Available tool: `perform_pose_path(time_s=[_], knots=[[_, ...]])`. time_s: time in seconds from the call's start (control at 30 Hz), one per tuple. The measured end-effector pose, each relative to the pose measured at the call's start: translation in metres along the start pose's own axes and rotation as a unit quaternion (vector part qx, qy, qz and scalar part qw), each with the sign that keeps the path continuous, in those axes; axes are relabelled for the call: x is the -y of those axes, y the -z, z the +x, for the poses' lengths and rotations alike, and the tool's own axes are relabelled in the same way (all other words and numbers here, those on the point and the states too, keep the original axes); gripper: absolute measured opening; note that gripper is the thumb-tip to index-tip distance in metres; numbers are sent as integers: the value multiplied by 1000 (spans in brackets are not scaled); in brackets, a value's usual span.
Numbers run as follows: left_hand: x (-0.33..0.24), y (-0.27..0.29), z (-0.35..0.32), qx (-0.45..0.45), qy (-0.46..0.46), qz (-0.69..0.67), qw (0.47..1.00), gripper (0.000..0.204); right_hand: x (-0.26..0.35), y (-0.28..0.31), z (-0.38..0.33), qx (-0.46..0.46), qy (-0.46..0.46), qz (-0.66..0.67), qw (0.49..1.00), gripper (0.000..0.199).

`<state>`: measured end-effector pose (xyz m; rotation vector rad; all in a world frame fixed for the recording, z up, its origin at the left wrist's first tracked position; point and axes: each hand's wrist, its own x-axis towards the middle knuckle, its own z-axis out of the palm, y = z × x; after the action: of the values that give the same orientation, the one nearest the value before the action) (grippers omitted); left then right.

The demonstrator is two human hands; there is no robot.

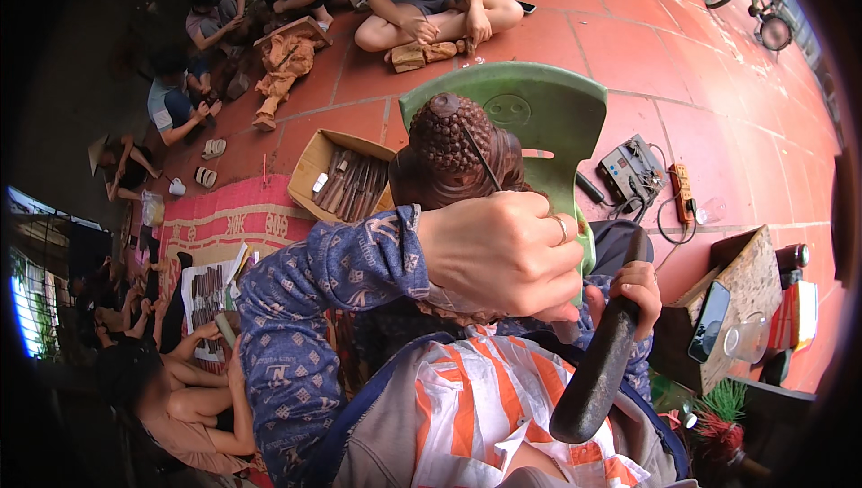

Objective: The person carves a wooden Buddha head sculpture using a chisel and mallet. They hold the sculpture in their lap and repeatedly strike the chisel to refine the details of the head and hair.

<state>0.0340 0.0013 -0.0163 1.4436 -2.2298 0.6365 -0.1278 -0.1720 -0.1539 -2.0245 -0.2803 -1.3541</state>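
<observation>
A dark brown carved wooden statue [449, 133], its head covered in rows of small round curls, rests against a green plastic chair [557, 111] in front of me. My left hand [507, 250], with a ring on one finger, is closed round a chisel [483, 160]. The chisel's thin dark shaft slants up across the curls at the side of the head. Its handle is mostly hidden by my fist. My right hand [636, 292] grips a dark club-shaped mallet [597, 376], whose thick rounded end hangs toward my lap, apart from the chisel.
A cardboard box [310, 165] of chisels stands left of the statue on a pink mat [215, 219]. To the right are a grey power unit [631, 174], an orange power strip [682, 192] and a phone [709, 322] on a box. Several people sit carving ahead and left.
</observation>
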Motion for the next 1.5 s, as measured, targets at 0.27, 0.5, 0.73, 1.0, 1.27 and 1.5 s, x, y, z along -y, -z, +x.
perform_pose_path(time_s=[0.27, 0.5, 0.73, 1.0, 1.27, 1.5], knots=[[2, -4, -1, 31, 38, 40, 998, 32, -19, -11, -2, -16, 43, -37, 998, 45], [4, -1, -2, 36, 9, 4, 999, 33, -32, -28, -14, -101, 34, -63, 992, 45], [1, 4, -4, 17, -5, -19, 1000, 35, -32, -32, -12, -127, 65, -51, 988, 46], [-1, 4, -3, 2, -21, -46, 999, 36, -18, -27, -4, -97, 36, -4, 995, 44], [0, 5, -4, -2, -12, -41, 999, 37, -16, -25, 0, -40, 31, 7, 999, 43], [0, 8, -5, 4, -14, -47, 999, 37, -20, -25, -5, -47, 59, 9, 997, 43]])
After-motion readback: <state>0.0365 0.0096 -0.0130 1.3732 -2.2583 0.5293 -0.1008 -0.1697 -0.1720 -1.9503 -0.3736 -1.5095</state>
